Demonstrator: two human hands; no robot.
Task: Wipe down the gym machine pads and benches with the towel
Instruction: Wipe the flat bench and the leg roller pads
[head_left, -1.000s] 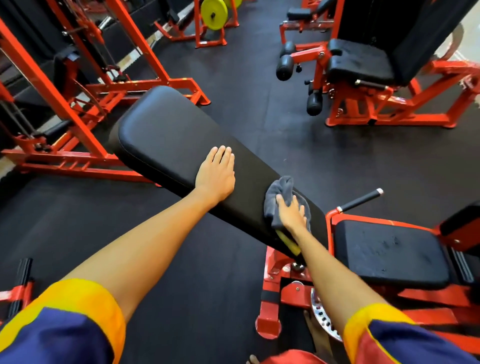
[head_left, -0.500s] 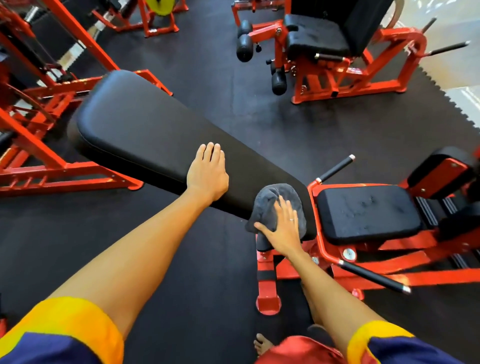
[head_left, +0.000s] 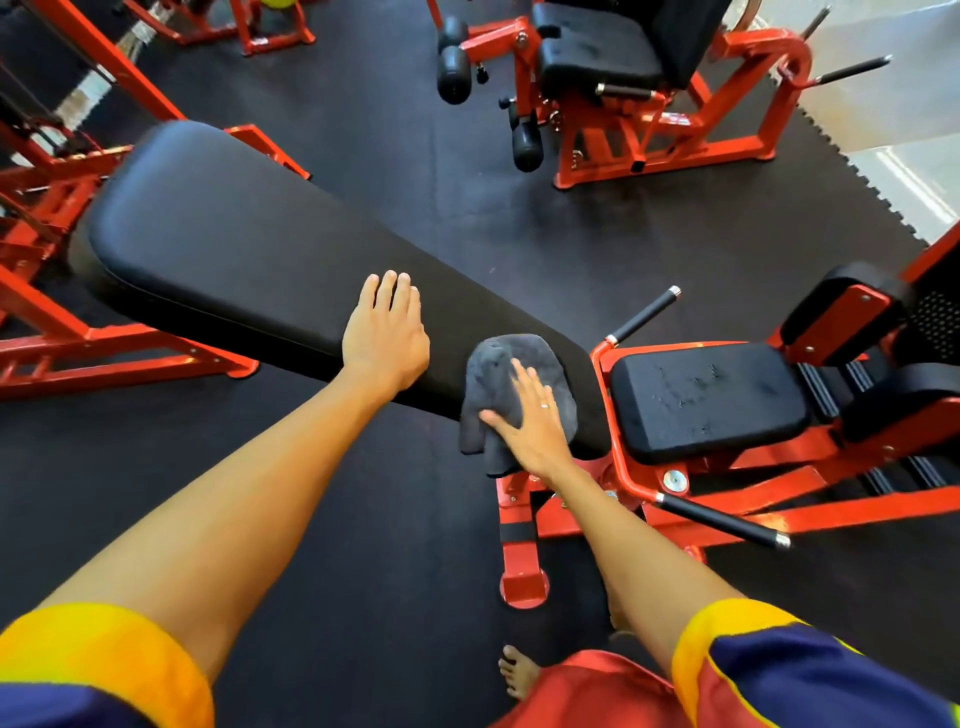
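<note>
A long black bench backrest pad (head_left: 234, 249) slopes from upper left down to the centre. My left hand (head_left: 387, 332) rests flat on its near edge, fingers straight. A grey towel (head_left: 498, 374) lies bunched on the pad's lower end and hangs over the near edge. My right hand (head_left: 535, 421) presses on the towel with fingers spread. Just right of the towel sits the bench's square black seat pad (head_left: 706, 400) on its red frame.
A red leg machine with black seat and roller pads (head_left: 597, 62) stands at the back. Red rack frames (head_left: 52, 218) fill the left side. Two black bench handles (head_left: 722, 522) stick out near my right arm. My bare foot (head_left: 519, 670) stands on the black rubber floor.
The view has shifted, so the bench sits a little more to the right. My right hand has flattened and spread over the towel at the pad's lower end. My left hand has stayed on the pad.
</note>
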